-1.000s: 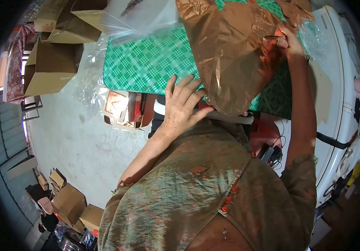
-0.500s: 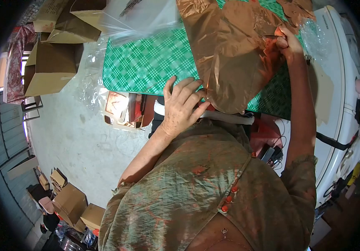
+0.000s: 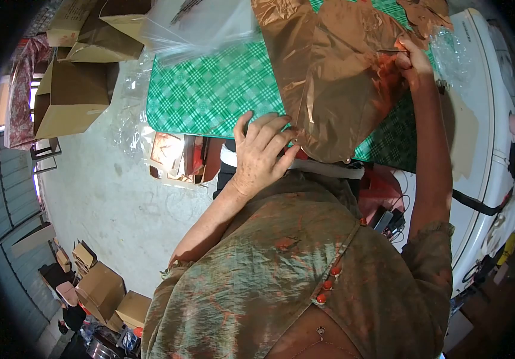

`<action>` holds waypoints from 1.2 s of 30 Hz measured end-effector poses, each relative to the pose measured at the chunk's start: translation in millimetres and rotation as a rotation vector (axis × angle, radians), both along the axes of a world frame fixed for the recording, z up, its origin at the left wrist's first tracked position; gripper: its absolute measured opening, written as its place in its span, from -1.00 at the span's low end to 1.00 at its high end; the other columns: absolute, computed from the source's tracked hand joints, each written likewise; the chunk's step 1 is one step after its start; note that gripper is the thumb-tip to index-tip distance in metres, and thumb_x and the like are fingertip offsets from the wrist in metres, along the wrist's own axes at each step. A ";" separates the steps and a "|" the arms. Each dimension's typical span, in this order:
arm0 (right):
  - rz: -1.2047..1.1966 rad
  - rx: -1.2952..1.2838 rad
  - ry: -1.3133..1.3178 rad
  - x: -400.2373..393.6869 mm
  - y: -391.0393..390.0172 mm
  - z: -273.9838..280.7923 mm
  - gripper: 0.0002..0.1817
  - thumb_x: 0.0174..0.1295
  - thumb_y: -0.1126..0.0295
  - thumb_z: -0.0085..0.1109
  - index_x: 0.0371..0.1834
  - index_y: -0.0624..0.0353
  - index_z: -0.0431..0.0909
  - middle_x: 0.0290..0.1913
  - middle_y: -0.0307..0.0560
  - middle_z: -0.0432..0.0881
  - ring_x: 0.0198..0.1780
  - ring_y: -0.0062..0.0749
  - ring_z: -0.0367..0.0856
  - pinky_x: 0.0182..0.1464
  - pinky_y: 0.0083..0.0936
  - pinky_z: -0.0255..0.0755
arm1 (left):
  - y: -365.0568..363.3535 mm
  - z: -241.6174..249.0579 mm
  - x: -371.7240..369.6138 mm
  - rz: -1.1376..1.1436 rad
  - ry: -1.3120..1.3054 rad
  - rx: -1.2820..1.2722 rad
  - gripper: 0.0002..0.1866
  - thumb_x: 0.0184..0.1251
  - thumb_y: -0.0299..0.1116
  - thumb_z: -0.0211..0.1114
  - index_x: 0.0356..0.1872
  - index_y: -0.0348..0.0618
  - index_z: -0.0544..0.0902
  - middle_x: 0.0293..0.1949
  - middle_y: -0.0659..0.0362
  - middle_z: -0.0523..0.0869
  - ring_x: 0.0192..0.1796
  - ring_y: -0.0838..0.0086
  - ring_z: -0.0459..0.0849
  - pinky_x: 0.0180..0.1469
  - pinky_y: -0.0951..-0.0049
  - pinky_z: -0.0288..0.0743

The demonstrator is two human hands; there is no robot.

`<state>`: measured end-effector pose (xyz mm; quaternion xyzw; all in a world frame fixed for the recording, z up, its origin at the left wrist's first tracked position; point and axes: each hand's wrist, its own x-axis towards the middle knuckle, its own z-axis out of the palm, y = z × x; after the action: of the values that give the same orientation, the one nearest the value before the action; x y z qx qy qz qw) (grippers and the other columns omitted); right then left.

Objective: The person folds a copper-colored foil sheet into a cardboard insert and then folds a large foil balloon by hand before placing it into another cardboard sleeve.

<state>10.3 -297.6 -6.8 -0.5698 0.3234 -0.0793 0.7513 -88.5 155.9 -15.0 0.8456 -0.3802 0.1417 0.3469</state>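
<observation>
A wide, crinkled copper-coloured plastic film [image 3: 335, 90] lies over a green checked tabletop [image 3: 209, 90], its rounded near end hanging at the table edge by my body. My right hand [image 3: 413, 63] is closed at the film's right side, and a thin dark line shows on the film beside the fingers. At the lower left edge of the film rests my left hand [image 3: 261, 146], fingers apart and slightly bent, fingertips right at the border. A second piece of copper film [image 3: 425, 18] lies beyond my right hand.
Clear plastic bags [image 3: 200, 27] lie at the table's far left. Cardboard boxes [image 3: 78, 90] stand left, with more boxes [image 3: 99, 287] on the floor lower left. A white appliance [image 3: 479, 90] borders the table on the right. Under it are cables [image 3: 395, 221].
My left hand has shifted very slightly at the film's edge. My right hand and the film look almost the same.
</observation>
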 end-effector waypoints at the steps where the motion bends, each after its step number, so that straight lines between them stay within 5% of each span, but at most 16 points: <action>1: 0.012 -0.018 0.004 0.5 -0.5 0.1 -0.86 0.48 0.34 0.23 -0.22 0.14 0.57 -0.54 -0.35 0.34 -0.62 -0.60 0.24 -0.54 -0.51 0.14 | -0.1 0.8 0.6 -0.001 0.001 0.000 -0.70 0.20 -0.24 0.55 -0.06 0.02 0.72 0.10 0.27 0.73 0.25 0.31 0.62 0.50 -0.01 0.12; 5: 0.084 0.035 -0.029 0.7 -10.9 -5.5 -0.83 0.48 0.31 0.23 -0.28 0.09 0.52 -0.56 -0.37 0.32 -0.64 -0.61 0.20 -0.55 -0.54 0.08 | -1.4 -0.3 0.5 0.015 0.012 -0.007 -0.67 0.20 -0.25 0.52 -0.02 0.01 0.70 0.09 0.26 0.73 0.25 0.30 0.61 0.50 -0.01 0.13; 7: -0.080 -0.021 0.012 -0.3 31.4 20.9 -0.68 0.49 0.27 0.24 -0.43 -0.02 0.36 -0.66 -0.39 0.20 -0.72 -0.62 0.11 -0.63 -0.57 -0.01 | -1.9 0.9 0.5 0.013 0.011 -0.003 -0.68 0.20 -0.26 0.52 -0.03 0.01 0.70 0.09 0.25 0.73 0.24 0.29 0.61 0.49 -0.01 0.13; 20: -0.075 -0.033 -0.125 10.2 7.5 -18.8 -0.87 0.31 0.43 0.28 -0.40 0.18 0.60 -0.49 -0.25 0.56 -0.68 -0.66 0.30 -0.67 -0.60 0.07 | -3.6 4.7 -0.4 0.003 -0.025 0.004 -0.73 0.18 -0.31 0.52 -0.10 -0.02 0.72 0.12 0.21 0.71 0.24 0.24 0.62 0.47 -0.04 0.16; 25: 0.019 -0.059 -0.112 -6.4 42.5 26.6 -0.77 0.39 0.45 0.17 -0.48 0.23 0.56 -0.65 -0.18 0.50 -0.74 -0.65 0.28 -0.72 -0.60 0.08 | -3.0 9.1 0.6 -0.007 -0.036 0.040 -0.72 0.17 -0.29 0.52 -0.09 0.02 0.73 0.15 0.20 0.69 0.24 0.23 0.60 0.43 -0.03 0.20; 33: -0.030 -0.008 -0.053 -11.1 55.8 41.8 -0.71 0.40 0.42 0.19 -0.55 0.15 0.47 -0.70 -0.23 0.43 -0.79 -0.65 0.24 -0.77 -0.57 0.07 | -7.5 31.6 23.5 -0.094 -0.039 -0.012 -0.58 0.17 -0.29 0.51 0.04 -0.18 0.65 0.25 -0.05 0.59 0.29 -0.04 0.52 0.31 -0.04 0.36; 36: -0.008 -0.065 -0.078 -0.5 16.1 -4.0 -0.81 0.38 0.39 0.28 -0.41 0.11 0.56 -0.67 -0.36 0.36 -0.75 -0.71 0.16 -0.73 -0.61 -0.02 | -23.5 41.0 47.0 -0.164 -0.054 0.001 -0.50 0.21 -0.27 0.51 0.15 -0.21 0.62 0.35 -0.10 0.53 0.42 -0.10 0.47 0.40 -0.09 0.36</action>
<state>9.8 -281.4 -10.8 -0.5890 0.2935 -0.1150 0.7441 -41.5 132.4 26.0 0.8076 -0.4575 0.1353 0.3467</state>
